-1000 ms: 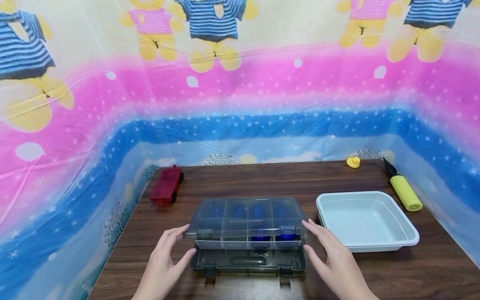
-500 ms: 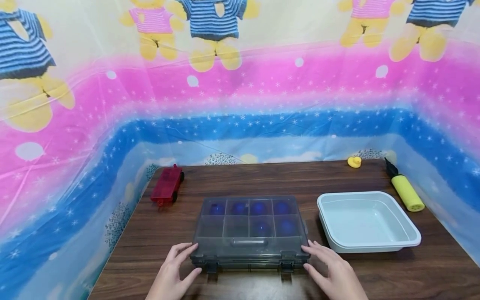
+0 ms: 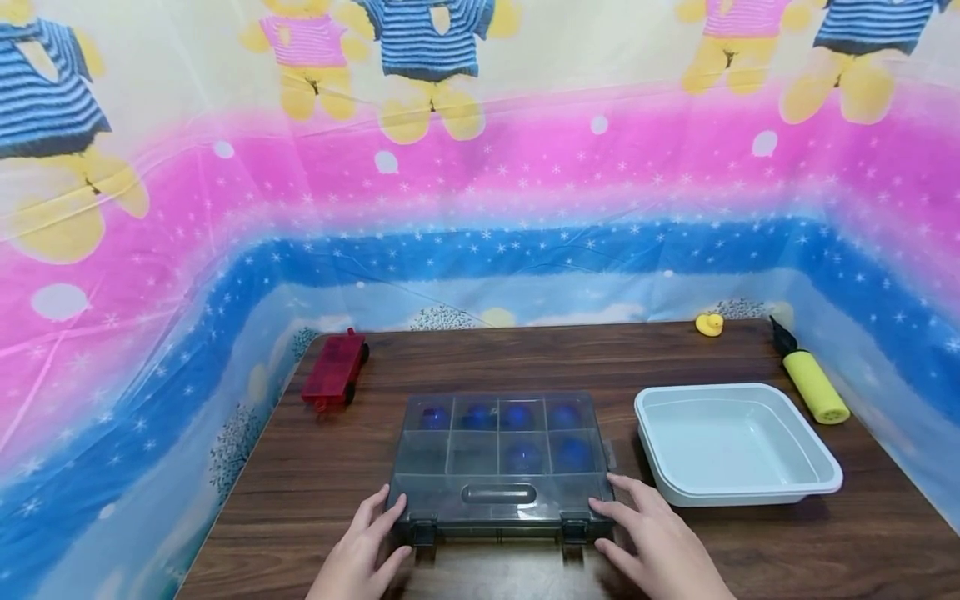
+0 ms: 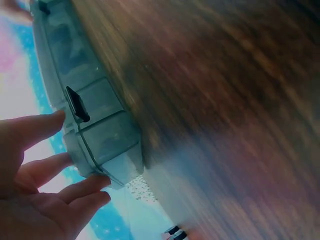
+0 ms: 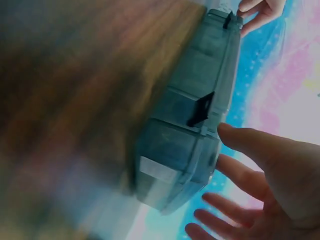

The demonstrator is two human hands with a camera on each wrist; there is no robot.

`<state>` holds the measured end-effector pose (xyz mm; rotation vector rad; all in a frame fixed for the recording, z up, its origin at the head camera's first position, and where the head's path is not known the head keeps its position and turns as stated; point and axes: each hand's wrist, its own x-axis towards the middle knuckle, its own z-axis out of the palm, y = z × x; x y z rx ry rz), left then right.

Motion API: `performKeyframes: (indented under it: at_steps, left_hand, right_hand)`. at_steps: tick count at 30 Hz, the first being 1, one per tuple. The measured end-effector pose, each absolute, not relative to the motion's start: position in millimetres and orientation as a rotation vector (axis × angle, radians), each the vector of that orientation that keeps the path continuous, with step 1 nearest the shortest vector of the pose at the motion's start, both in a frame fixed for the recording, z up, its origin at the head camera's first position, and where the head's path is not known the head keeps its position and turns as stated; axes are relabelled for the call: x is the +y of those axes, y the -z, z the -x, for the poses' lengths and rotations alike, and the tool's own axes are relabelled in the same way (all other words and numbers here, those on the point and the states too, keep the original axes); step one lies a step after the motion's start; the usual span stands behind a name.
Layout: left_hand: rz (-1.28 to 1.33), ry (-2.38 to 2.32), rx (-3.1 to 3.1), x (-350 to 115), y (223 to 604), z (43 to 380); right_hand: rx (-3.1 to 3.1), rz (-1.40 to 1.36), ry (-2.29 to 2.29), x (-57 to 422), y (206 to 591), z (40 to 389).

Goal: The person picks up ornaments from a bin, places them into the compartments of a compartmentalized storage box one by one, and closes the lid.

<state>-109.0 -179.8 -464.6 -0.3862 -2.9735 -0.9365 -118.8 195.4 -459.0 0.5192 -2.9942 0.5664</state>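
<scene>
A grey see-through compartment box (image 3: 498, 467) lies lid down on the wooden table (image 3: 525, 354), with several blue balls (image 3: 517, 417) showing through the lid. Its two dark front latches (image 3: 422, 530) stick out from the front edge. My left hand (image 3: 375, 537) rests with straight fingers on the front left corner, and my right hand (image 3: 645, 533) on the front right corner. In the left wrist view the fingers (image 4: 47, 125) touch the box (image 4: 95, 130) beside a latch (image 4: 77, 105). The right wrist view shows spread fingers (image 5: 250, 140) against the box (image 5: 190, 130) near its latch (image 5: 200, 109).
A white tray (image 3: 750, 495) stands right of the box. A red toy car (image 3: 333, 371) sits at the back left. A small yellow duck (image 3: 707, 323) and a yellow hand pump (image 3: 810, 382) lie at the back right. Patterned plastic sheeting walls in the table.
The lid, half raised a second ago, has come down shut. Both hands followed it down and toward me, and now sit at the box's front corners.
</scene>
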Motion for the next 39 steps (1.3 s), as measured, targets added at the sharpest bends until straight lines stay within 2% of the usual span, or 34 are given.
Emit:
performKeyframes:
  at_steps: [5,10,19,29,39]
  left_hand:
    - [0.414,0.86,-2.976,-178,465,108]
    - [0.433,0.707,-2.958,-175,463,107]
    - [0.326,0.536,-3.055,-162,451,113]
    - [0.437,0.172,-2.875,-157,463,111]
    - [0.229,0.397,-2.97,-150,461,110]
  right_hand:
    - [-2.787,-0.813,-0.339,193,461,122]
    - [-2.607,-0.932,-0.089,180,465,125]
    - [-2.386,-0.919,0.149,165,467,131]
    - [-2.356,-0.952,0.178,165,465,134]
    - [-2.415,-0.984,0.171,169,453,132]
